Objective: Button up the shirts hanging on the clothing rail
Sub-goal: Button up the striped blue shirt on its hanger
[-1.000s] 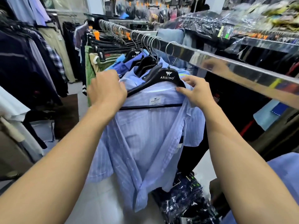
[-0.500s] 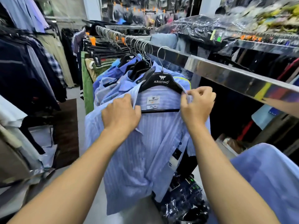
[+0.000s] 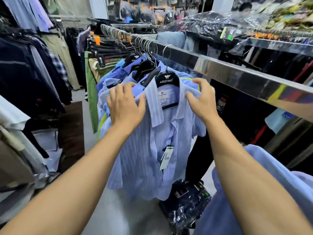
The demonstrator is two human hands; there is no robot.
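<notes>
A light blue striped shirt (image 3: 144,150) hangs on a black hanger (image 3: 167,80) from the chrome clothing rail (image 3: 237,72). Its front hangs unbuttoned, and a price tag (image 3: 166,157) dangles at the chest. My left hand (image 3: 125,106) grips the shirt's left collar and shoulder, thumb against the collar edge. My right hand (image 3: 202,99) pinches the right shoulder fabric beside the hanger. More blue shirts (image 3: 115,77) hang right behind it on the same rail.
Green and beige trousers (image 3: 91,92) hang further along the rail. Dark garments (image 3: 25,68) fill a rack on the left. Bagged dark clothes (image 3: 188,204) lie on the floor under the shirt. Another blue garment (image 3: 279,175) sits at my lower right.
The shirt's collar has been pulled up over the hanger's shoulders. Both hands shifted slightly up and apart along the shoulders, and the front panels now hang closer together.
</notes>
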